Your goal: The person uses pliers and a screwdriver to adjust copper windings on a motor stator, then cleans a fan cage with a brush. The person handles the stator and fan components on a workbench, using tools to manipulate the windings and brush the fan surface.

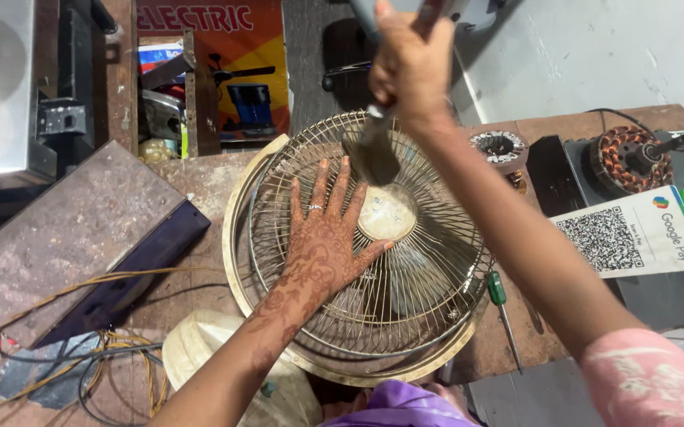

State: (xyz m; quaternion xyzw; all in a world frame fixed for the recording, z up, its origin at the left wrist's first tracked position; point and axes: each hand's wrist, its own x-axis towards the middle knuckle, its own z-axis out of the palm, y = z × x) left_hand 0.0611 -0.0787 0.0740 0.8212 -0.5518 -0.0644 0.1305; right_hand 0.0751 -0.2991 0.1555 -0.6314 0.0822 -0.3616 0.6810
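A round wire fan guard (429,277) lies on the workbench in front of me, with a pale disc at its centre. My left hand (324,237) rests flat on the left part of the wires, fingers spread, a ring on one finger. My right hand (409,67) is raised above the far rim and grips the handle of a paint brush (375,150), whose dark bristles touch the wires just above the centre disc.
A green-handled screwdriver (502,312) lies right of the guard. A motor stator (500,149), a copper-wound motor (622,158) and a printed code card (634,233) sit at right. A dark metal box (73,229) and loose wires (81,356) lie at left.
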